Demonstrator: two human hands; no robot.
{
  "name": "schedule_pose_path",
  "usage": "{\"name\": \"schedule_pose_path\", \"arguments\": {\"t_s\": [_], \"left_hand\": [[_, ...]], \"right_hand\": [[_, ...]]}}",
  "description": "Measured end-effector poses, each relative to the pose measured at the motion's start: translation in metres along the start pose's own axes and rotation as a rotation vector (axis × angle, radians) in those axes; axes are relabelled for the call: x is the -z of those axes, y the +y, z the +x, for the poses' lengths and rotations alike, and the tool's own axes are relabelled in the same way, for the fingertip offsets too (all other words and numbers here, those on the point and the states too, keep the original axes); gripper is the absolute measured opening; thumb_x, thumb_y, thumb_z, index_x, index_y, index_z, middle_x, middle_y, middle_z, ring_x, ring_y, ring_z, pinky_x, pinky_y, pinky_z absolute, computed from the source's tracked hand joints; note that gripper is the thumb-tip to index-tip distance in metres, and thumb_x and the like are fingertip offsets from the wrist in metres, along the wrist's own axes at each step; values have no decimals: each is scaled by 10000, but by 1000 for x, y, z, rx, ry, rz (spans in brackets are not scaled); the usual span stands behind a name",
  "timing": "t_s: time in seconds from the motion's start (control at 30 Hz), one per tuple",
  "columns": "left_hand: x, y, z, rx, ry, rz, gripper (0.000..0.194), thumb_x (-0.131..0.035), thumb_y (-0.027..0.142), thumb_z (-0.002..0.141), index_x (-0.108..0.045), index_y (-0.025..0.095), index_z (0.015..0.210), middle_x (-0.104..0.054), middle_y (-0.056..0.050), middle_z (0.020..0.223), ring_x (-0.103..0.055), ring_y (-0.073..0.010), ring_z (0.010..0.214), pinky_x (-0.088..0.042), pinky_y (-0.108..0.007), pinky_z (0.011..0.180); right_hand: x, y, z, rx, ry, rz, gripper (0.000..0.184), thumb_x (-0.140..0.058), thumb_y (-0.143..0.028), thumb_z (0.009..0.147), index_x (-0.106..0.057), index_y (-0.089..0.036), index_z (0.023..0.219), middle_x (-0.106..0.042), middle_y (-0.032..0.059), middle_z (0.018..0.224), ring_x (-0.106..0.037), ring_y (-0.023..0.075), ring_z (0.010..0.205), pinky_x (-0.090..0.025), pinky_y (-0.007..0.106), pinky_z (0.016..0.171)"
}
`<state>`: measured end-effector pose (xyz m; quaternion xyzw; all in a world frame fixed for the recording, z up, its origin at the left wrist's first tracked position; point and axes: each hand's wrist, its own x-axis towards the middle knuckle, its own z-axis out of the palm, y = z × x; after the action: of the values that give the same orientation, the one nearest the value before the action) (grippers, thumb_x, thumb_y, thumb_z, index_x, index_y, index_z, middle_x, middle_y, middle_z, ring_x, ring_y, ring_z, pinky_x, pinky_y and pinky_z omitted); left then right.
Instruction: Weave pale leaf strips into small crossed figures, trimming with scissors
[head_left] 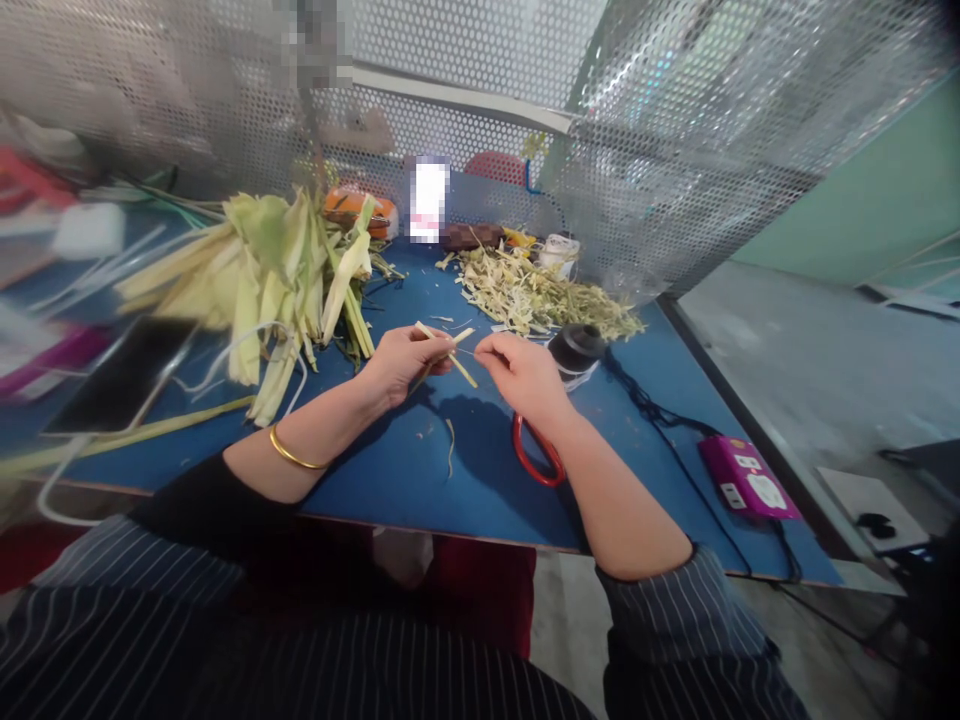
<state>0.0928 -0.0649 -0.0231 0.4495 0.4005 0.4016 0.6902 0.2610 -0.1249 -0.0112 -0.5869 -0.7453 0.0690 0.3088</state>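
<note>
My left hand [409,362] is closed in a pinch on narrow pale-green strips [463,370] that look like corn husk and cross one another at the fingertips. A thin thread [466,351] runs from the strips to my right hand [521,375], whose thumb and forefinger are pinched on its end. Just beyond my right wrist stands a black thread spool [576,347]. Under my right forearm a red looped handle [538,455], like that of scissors, lies on the blue table [390,470]; the rest of it is hidden.
A pile of wide husk leaves [277,270] lies left, with shredded scraps [532,290] at the back right. A phone [124,375] and white cable rest on the left. A purple power box [748,477] with black cords sits right. Perforated sheeting [480,130] borders the back.
</note>
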Motion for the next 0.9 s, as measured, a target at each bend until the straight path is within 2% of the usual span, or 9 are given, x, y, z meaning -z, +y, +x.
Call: {"name": "schedule_pose_path", "arguments": {"t_s": [0.1,0.17,0.33,0.47,0.57,0.67,0.8,0.9], "left_hand": [[-2,-1,-3,-47,-33,86,155,-743,198,636,-633,113,705,-610,-4,622,-573,-84,529,-503,-240,583],[-3,-1,-6,-47,-70,124,138,-741,191,634,-641,113,687,-616,-11,629,-573,-84,538,-498,-239,585],[-6,-1,-11,-33,-180,233,106,-733,173,635,-669,100,676,-610,-18,565,-544,-85,509,-477,-238,559],[-6,-3,-12,-60,-216,298,99,-729,187,641,-674,109,668,-615,-22,555,-542,-87,508,-475,-233,551],[-6,-4,-13,-94,-235,327,111,-730,200,647,-678,117,698,-640,-37,604,-568,-96,538,-489,-235,566],[-7,-3,-16,-116,-255,352,123,-733,206,646,-667,130,717,-646,-32,621,-597,-109,567,-509,-248,590],[-9,3,-21,-180,-318,406,139,-738,204,639,-656,138,730,-652,-19,638,-620,-119,603,-506,-237,604],[-10,6,-25,-232,-356,412,148,-738,224,653,-660,137,743,-655,-18,658,-613,-112,610,-486,-220,599]], "right_hand": [[3,-7,-4,112,65,-148,223,-426,-280,936,-635,-200,943,-614,75,1147,-582,157,902,-390,255,693],[2,-7,-5,134,49,-185,252,-383,-289,957,-618,-203,984,-593,70,1213,-586,153,911,-379,245,665],[-5,-3,-4,107,-61,-308,285,-330,-315,971,-592,-202,991,-665,46,970,-578,150,764,-309,251,591],[-5,-4,-4,85,-59,-291,245,-368,-295,946,-592,-195,953,-670,41,891,-558,143,687,-283,260,579],[-4,-4,-2,22,-20,-146,177,-443,-273,900,-600,-193,882,-649,14,742,-538,133,632,-315,252,592],[-5,-1,1,-106,-9,87,117,-521,-251,831,-593,-192,761,-620,-5,642,-525,119,582,-348,236,567],[-5,3,4,-377,-203,567,120,-527,-250,799,-568,-189,704,-569,-35,477,-411,76,348,-287,207,381],[-2,6,5,-492,-296,870,123,-578,-265,754,-578,-170,675,-560,-36,442,-346,52,277,-204,193,300]]}}
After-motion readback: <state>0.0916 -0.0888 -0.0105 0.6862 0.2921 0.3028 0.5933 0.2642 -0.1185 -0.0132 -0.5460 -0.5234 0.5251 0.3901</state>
